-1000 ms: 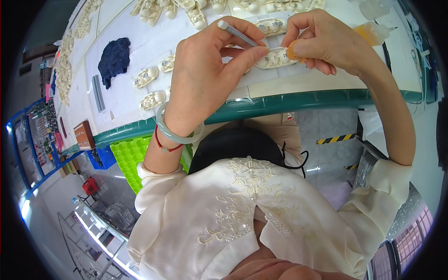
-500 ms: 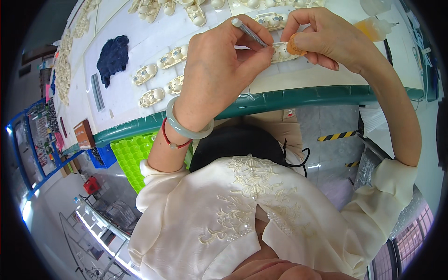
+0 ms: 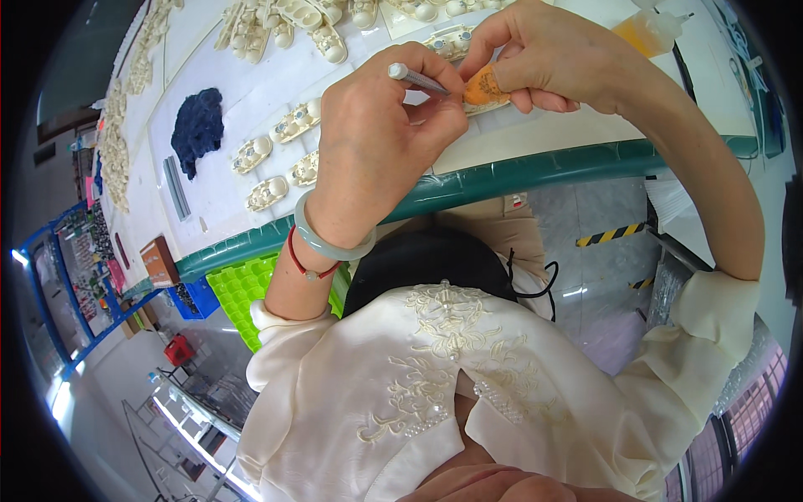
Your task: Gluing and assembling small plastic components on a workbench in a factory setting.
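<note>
Left hand (image 3: 376, 125) pinching thin metal tool (image 3: 416, 79), tip at small cream part (image 3: 488, 102) in upper centre. Right hand (image 3: 552, 54) pinching same part, orange cot on fingertip (image 3: 483, 85). Best to keep tool steady, light pressure, part flat. White table w/ green edge (image 3: 535, 167), more cream parts (image 3: 276, 151) upper left, dark blue cloth (image 3: 196, 125), glue bottle (image 3: 644, 29) upper right; grey floor below.

White worktable (image 3: 535, 138), green-edged, above grey floor (image 3: 585, 209).

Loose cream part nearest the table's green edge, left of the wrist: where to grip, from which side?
Take the cream part across its narrow width, fingers on the two long sides, coming straight down from above. It lies flat on the white table, apart from its neighbours, so both flanks look free.
</note>
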`<control>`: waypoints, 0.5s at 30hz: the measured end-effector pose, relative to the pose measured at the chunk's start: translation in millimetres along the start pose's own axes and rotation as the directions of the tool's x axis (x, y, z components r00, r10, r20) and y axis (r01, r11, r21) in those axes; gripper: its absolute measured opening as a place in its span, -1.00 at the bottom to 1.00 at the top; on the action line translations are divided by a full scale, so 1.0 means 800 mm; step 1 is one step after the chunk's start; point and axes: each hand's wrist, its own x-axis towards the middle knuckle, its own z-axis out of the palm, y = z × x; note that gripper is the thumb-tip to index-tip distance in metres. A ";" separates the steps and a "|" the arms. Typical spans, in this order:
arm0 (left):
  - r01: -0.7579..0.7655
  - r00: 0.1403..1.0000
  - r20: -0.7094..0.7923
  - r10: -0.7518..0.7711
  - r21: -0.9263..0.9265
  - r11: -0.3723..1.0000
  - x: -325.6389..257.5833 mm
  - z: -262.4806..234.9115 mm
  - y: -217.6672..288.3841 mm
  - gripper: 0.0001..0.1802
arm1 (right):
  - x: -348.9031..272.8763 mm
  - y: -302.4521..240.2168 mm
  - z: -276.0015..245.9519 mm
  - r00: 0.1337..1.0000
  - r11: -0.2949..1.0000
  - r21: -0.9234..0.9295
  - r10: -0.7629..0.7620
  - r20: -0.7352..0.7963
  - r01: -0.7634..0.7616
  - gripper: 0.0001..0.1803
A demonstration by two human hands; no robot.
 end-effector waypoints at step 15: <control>0.191 0.981 0.022 -0.191 -0.175 0.966 -0.027 -0.059 -0.008 -0.82 | 0.029 -0.033 0.010 0.550 0.552 0.073 0.834 -0.037 -0.831 -0.71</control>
